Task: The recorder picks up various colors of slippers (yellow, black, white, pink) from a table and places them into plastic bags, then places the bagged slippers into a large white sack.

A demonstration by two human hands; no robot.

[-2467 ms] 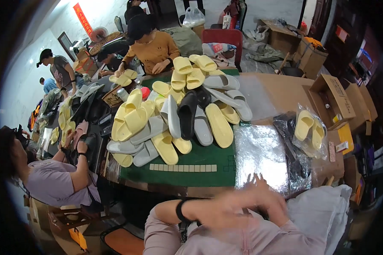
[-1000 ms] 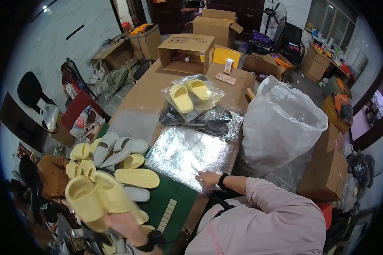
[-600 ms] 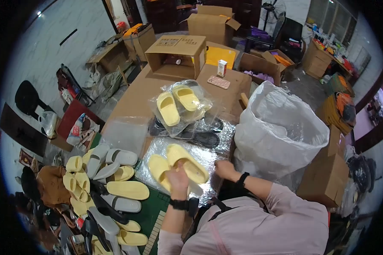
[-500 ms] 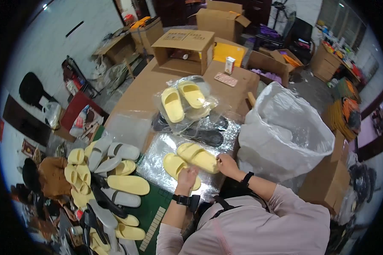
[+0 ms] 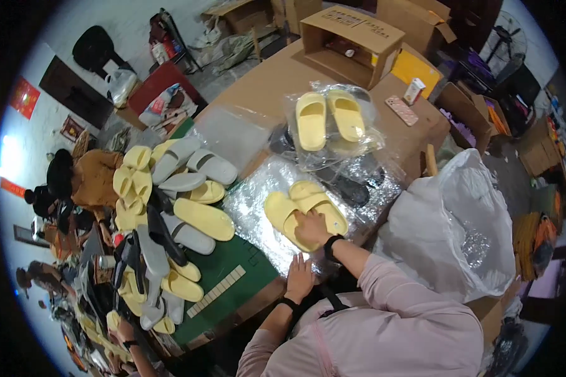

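Note:
A pair of yellow slide slippers (image 5: 305, 193) lies side by side on a stack of clear plastic bags (image 5: 251, 213) in front of me. My right hand (image 5: 312, 230) is on the left slipper of the pair, fingers curled over it; their tips are partly hidden. Close to the table's near edge, my left hand (image 5: 300, 277) lies flat on the bags with its fingers stretched out, holding nothing. Farther back, another yellow pair (image 5: 329, 120) sits in clear plastic on top of dark bagged slippers (image 5: 352, 188).
Left of me, loose yellow, grey and black slippers (image 5: 204, 218) are heaped by a green mat (image 5: 233, 283). A large white sack (image 5: 421, 235) stands at the right. An open cardboard box (image 5: 352, 44) and a phone (image 5: 401, 110) are farther back. Another person's hand (image 5: 124, 331) shows lower left.
My view has swung left. My left hand has let go of the left slipper and now lies flat nearer me. My right hand has moved from the right slipper to the left one.

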